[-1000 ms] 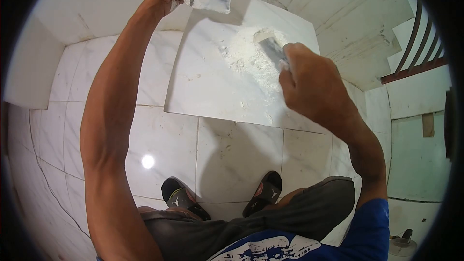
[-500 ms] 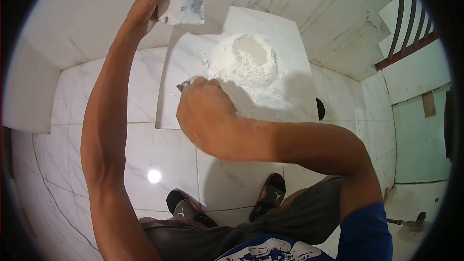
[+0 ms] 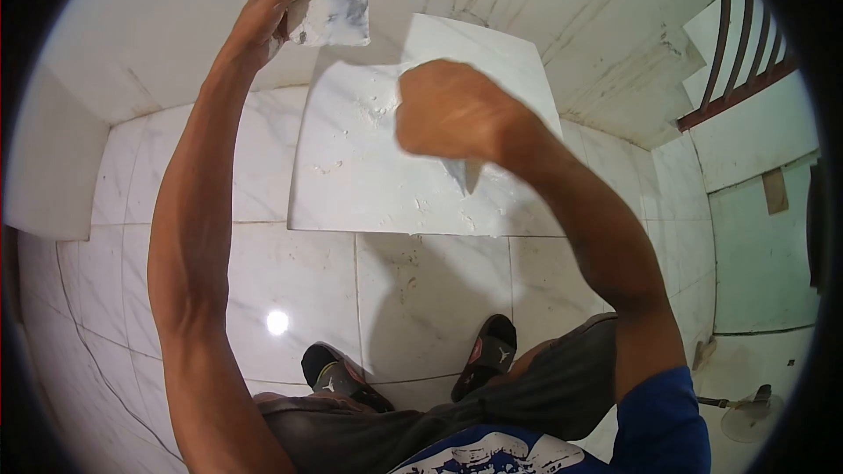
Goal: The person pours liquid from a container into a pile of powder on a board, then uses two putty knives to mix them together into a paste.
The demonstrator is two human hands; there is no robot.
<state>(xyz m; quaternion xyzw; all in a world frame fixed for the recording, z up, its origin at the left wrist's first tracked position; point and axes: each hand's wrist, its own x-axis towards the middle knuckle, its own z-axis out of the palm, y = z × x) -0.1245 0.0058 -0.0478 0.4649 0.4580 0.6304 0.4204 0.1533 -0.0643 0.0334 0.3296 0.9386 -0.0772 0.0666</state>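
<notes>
My left hand (image 3: 270, 13) is raised at the upper left, fingers closed on the edge of a flat square plate (image 3: 341, 0) smeared with white and grey paste. My right hand (image 3: 452, 110) is in a fist over the white board (image 3: 338, 197), slightly blurred. Below the fist shows part of a pale, pointed blade (image 3: 460, 174), apparently a putty knife, with its handle hidden in my grip. My right hand and forearm cover the spot of the white powder heap. Small white crumbs (image 3: 378, 110) lie scattered on the board.
The board rests on marbled floor tiles (image 3: 290, 281) against a stained wall (image 3: 597, 44). My two slippered feet (image 3: 487, 355) stand in front of it. A dark railing (image 3: 733, 88) is at the upper right, a small fan (image 3: 753, 412) at the lower right. A thin cable (image 3: 92, 347) runs along the left.
My right hand has moved up and to the right across the board, from its left part onto the powder heap, which it now hides. My left hand holds the plate almost still.
</notes>
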